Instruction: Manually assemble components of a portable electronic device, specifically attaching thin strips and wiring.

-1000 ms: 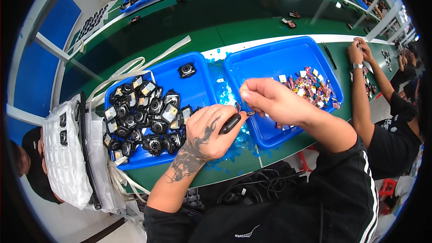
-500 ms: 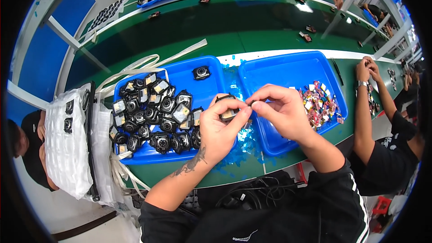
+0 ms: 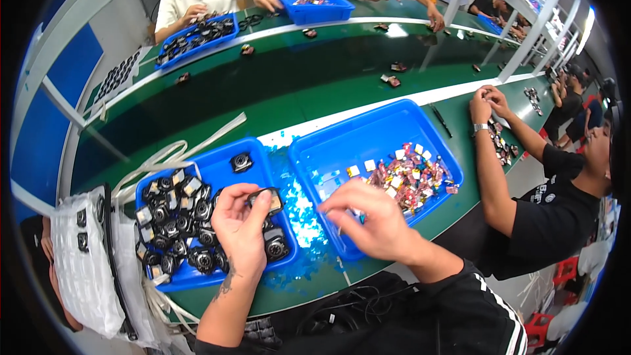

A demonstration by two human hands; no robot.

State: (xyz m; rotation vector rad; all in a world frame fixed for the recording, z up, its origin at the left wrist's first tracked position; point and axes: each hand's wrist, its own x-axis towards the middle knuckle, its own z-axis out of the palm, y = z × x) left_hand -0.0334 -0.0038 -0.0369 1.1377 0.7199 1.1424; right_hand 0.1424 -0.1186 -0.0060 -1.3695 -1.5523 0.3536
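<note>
My left hand (image 3: 242, 229) is closed on a black watch case (image 3: 268, 201), thumb across its pale inner face, over the right edge of the left blue tray (image 3: 230, 151). In that tray lies a pile of similar black watch cases (image 3: 172, 223), some showing round sensor backs, others pale square insides. My right hand (image 3: 378, 220) hovers over the near left part of the right blue tray (image 3: 355, 131). Its thumb and index finger are apart, slightly blurred, and I see nothing held between them. Small red, white and yellow parts (image 3: 411, 181) are heaped in the right tray.
Blue film scraps (image 3: 299, 204) litter the green table between the trays. A black pen-like tool (image 3: 440, 120) lies beyond the right tray. White straps (image 3: 164, 158) and bubble wrap (image 3: 85, 269) are at left. A co-worker's hands (image 3: 486, 104) work at right; others sit across the belt.
My hands have separated from their shared hold near the middle. The left keeps the watch case; the right has moved over the right tray. The view has tilted up and shifted right.
</note>
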